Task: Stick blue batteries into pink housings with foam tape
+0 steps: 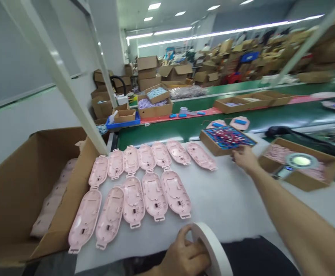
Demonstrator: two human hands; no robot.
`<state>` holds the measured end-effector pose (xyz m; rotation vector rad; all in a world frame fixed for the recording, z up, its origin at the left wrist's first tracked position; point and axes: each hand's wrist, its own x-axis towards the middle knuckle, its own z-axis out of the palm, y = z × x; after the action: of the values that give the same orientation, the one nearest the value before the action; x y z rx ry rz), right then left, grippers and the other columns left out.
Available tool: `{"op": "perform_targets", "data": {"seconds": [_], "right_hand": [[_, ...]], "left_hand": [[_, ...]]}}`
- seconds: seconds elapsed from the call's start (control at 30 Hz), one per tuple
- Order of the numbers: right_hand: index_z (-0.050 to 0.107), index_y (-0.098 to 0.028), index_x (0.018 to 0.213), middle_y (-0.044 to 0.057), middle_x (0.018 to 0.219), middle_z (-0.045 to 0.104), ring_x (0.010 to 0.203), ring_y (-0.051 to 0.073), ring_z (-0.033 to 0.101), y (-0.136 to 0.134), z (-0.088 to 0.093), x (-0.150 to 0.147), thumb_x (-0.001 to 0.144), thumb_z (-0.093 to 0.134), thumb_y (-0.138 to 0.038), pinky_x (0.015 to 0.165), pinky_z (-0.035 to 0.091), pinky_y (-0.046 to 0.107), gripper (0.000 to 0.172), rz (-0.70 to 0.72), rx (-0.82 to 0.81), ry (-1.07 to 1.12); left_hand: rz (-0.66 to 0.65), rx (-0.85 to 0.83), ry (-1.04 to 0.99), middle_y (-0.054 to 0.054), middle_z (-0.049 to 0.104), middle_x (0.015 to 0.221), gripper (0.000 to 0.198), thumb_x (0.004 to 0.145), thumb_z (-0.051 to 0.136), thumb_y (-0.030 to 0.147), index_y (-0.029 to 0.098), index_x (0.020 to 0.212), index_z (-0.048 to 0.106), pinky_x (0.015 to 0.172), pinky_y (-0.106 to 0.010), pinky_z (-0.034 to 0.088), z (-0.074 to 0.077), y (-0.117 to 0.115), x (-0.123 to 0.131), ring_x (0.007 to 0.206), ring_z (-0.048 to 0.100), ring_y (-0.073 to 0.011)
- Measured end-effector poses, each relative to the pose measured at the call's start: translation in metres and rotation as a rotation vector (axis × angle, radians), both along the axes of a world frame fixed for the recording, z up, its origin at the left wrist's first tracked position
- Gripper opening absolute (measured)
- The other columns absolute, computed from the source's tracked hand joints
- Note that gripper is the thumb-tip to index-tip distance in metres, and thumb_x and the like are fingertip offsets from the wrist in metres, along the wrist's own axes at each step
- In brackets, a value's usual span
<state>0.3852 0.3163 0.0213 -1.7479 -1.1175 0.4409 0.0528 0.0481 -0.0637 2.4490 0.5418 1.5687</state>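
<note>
My left hand (186,253) is closed around a white ring-shaped roll (213,249), probably tape, with fingers through its centre. Stretched out to the right, my right hand (244,158) grips the near right edge of a shallow cardboard box (217,149). Blue battery packs (213,135) with red wires fill this box; the fingertips are partly hidden against it. Two rows of pink oval plastic shells (156,195) lie hollow side up on the white table surface (210,195), left of my right hand. Behind the box are pink pieces with blue packs (240,122) on them.
At left stands a deep cardboard carton (15,184) holding pink parts. To the right, a box of small pink pieces (308,184) has a round lamp-like device (301,160) over it. A green conveyor (156,132) runs behind the table, and a white post (69,88) rises at left.
</note>
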Motion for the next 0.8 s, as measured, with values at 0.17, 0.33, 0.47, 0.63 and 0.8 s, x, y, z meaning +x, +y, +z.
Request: {"op": "perform_targets", "data": {"seconds": [0.17,0.33,0.47,0.63,0.8], "right_hand": [[0.046,-0.026,0.103,-0.003,0.072,0.06,0.061,0.015,0.056,-0.004,0.028,0.012,0.08,0.064,-0.032,0.058,0.046,0.024,0.03,-0.073,0.185,0.194],[0.053,-0.024,0.106,-0.004,0.074,0.065,0.067,0.014,0.058,-0.032,0.056,0.044,0.076,0.067,-0.041,0.061,0.044,0.023,0.038,0.137,0.398,0.369],[0.059,-0.019,0.106,0.002,0.08,0.073,0.076,0.017,0.065,-0.062,0.028,0.028,0.077,0.069,-0.039,0.07,0.048,0.026,0.037,0.335,0.161,0.424],[0.053,-0.019,0.141,0.016,0.142,0.067,0.119,0.024,0.065,-0.094,-0.034,-0.003,0.095,0.062,-0.044,0.098,0.051,0.037,0.053,0.402,-0.155,0.235],[0.049,-0.014,0.151,0.017,0.14,0.064,0.133,0.031,0.055,-0.114,-0.06,-0.016,0.096,0.071,-0.048,0.115,0.039,0.042,0.069,0.261,-0.209,-0.26]], "left_hand": [[-0.038,-0.188,0.056,-0.013,0.079,0.101,0.04,0.092,0.053,0.024,0.016,0.13,0.061,0.115,-0.068,0.047,-0.011,-0.014,-0.008,0.086,0.078,-0.0278],[-0.113,-0.301,0.184,-0.018,0.077,0.116,0.06,0.09,0.056,0.013,0.016,0.149,0.047,0.111,-0.073,0.049,-0.005,-0.018,-0.023,0.11,0.075,-0.0356],[-0.176,-0.35,0.221,-0.018,0.076,0.122,0.06,0.091,0.06,0.013,0.018,0.15,0.048,0.111,-0.074,0.049,0.007,-0.022,-0.017,0.122,0.07,-0.039],[-0.223,-0.375,0.287,-0.017,0.074,0.127,0.058,0.091,0.059,0.014,0.017,0.148,0.049,0.116,-0.072,0.047,0.017,-0.028,-0.004,0.124,0.069,-0.0378],[-0.255,-0.364,0.281,-0.014,0.076,0.117,0.053,0.084,0.057,0.014,0.016,0.137,0.055,0.115,-0.069,0.048,0.022,-0.026,0.005,0.114,0.073,-0.0347]]}}
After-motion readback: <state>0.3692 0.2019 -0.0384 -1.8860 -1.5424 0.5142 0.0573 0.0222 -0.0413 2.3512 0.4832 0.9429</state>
